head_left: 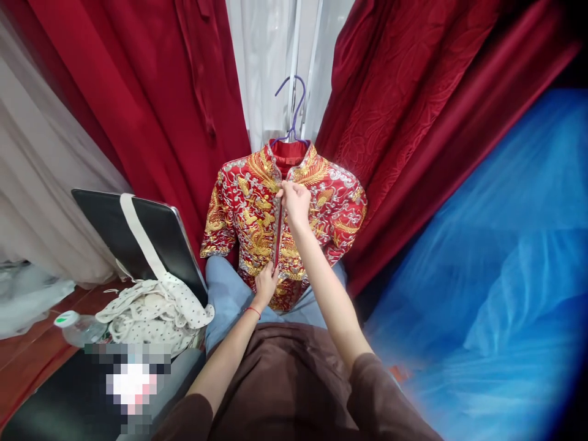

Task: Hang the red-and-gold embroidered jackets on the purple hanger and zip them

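Note:
A red jacket with dense gold and silver embroidery and a stand collar hangs upright in front of me. Its purple hanger shows through the neck. Just below the collar, my right hand is closed in a pinch at the top of the front opening; its fingers hide exactly what they grip there. Lower down, my left hand is closed on the opening's edge near the hem. A narrow dark red gap runs between the two hands. The jacket's lower part rests between my knees.
Red garments hang behind and to both sides. Blue tulle fills the right. At left stand a black chair back with a white strap, a dotted white cloth bundle and a plastic bottle.

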### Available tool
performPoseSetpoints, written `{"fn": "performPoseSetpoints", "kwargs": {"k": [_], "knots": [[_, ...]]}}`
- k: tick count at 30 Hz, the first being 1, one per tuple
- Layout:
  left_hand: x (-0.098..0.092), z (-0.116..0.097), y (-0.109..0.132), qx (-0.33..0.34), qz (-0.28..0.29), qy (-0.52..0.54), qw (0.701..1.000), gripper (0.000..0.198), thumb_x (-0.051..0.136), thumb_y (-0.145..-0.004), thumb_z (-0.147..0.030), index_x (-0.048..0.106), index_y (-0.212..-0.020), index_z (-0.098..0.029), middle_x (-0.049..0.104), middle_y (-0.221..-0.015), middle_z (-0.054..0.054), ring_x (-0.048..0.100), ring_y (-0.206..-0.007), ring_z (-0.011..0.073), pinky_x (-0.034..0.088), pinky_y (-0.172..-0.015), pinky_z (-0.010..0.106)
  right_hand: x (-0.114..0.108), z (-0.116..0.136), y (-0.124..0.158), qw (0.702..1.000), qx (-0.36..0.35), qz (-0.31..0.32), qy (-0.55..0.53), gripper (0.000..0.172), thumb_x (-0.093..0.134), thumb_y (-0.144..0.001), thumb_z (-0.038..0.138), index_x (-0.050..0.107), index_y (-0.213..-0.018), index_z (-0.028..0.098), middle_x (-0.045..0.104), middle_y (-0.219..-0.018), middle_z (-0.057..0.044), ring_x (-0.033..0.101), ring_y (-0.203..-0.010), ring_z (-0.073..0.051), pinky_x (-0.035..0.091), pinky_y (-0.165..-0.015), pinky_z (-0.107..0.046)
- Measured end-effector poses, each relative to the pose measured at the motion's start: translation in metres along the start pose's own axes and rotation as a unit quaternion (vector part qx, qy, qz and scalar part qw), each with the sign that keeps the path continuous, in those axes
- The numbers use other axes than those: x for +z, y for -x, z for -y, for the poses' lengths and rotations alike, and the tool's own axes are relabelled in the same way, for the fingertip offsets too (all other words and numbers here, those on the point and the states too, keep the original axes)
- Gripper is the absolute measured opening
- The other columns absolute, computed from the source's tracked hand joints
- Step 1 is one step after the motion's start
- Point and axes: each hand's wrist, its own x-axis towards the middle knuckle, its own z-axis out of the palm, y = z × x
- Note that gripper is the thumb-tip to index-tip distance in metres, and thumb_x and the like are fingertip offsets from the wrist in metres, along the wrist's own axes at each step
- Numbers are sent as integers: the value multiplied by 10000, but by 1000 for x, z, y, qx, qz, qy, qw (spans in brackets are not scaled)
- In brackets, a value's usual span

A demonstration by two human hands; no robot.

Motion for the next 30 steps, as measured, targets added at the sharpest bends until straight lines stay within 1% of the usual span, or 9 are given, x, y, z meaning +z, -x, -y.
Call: {"fn": "performPoseSetpoints", "kwargs": {"k": [6, 11, 15, 18, 20, 22, 25, 27, 30], "knots": [[4, 10, 0, -4, -25, 58, 998, 146, 540, -966, -320, 620, -923, -206, 677, -874, 99, 632, -808, 220, 325, -692, 263, -4, -18, 13, 999, -10, 31, -9, 367, 593, -920, 515, 658, -855, 160, 605, -558, 59, 347, -369, -39, 267, -393, -187], [0, 14, 10, -3, -16, 9, 1000, 205, 502, -985, -332, 576, -834, -214, 653, -791, 70, 615, -755, 201, 310, -664, 264, -13, -23, 9, 996, 8, 75, 39, 412, 585, -917, 550, 663, -829, 155, 571, -492, 63, 369, -333, -51, 288, -386, -191], [-7, 8, 8, -2, 1, -22, 1000, 206, 488, -988, -330, 577, -841, -216, 660, -791, 50, 606, -726, 180, 300, -645, 257, -22, -33, -3, 982, -20, 65, 177, 417, 545, -949, 462, 624, -659, 172, 528, -453, 42, 440, -379, -84, 363, -471, -215], [-19, 2, -8, 14, 37, -35, 999, 215, 542, -960, -358, 587, -802, -218, 646, -735, 28, 588, -682, 170, 289, -626, 254, -31, -33, -12, 939, -87, 24, 330, 408, 555, -932, 351, 565, -556, 195, 510, -462, 17, 475, -463, -115, 388, -559, -245], [-38, -5, -27, 52, 57, -25, 997, 243, 588, -930, -377, 588, -749, -216, 636, -708, 19, 578, -669, 160, 307, -626, 249, -42, -24, -18, 902, -114, 12, 417, 364, 594, -896, 328, 568, -558, 196, 533, -512, 1, 482, -519, -131, 381, -594, -260], [-69, -14, -50, 117, 28, 8, 993, 246, 599, -920, -370, 591, -734, -211, 643, -739, 22, 581, -697, 152, 357, -656, 245, -57, -9, -24, 867, -141, 2, 478, 324, 606, -885, 350, 599, -601, 193, 564, -568, -16, 502, -571, -148, 384, -626, -271], [-131, -38, -90, 195, -150, 55, 968, 178, 531, -948, -323, 603, -834, -206, 650, -885, 55, 600, -834, 174, 443, -783, 275, -86, 22, -33, 820, -203, -26, 535, 350, 508, -946, 401, 644, -705, 186, 620, -667, -55, 556, -667, -182, 410, -680, -293], [-176, -58, -118, 206, -260, 51, 942, 173, 522, -957, -355, 600, -919, -205, 639, -956, 78, 601, -911, 208, 472, -840, 329, -104, 41, -41, 782, -238, -47, 574, 367, 433, -984, 403, 663, -805, 180, 660, -777, -93, 585, -757, -211, 427, -717, -314], [-232, -85, -159, 203, -323, 14, 924, 242, 514, -964, -408, 603, -1046, -199, 640, -1105, 115, 596, -1067, 257, 461, -969, 414, -123, 59, -54, 716, -281, -38, 638, 391, 377, -1011, 429, 661, -1011, 160, 665, -990, -158, 590, -935, -273, 447, -788, -368]]}}
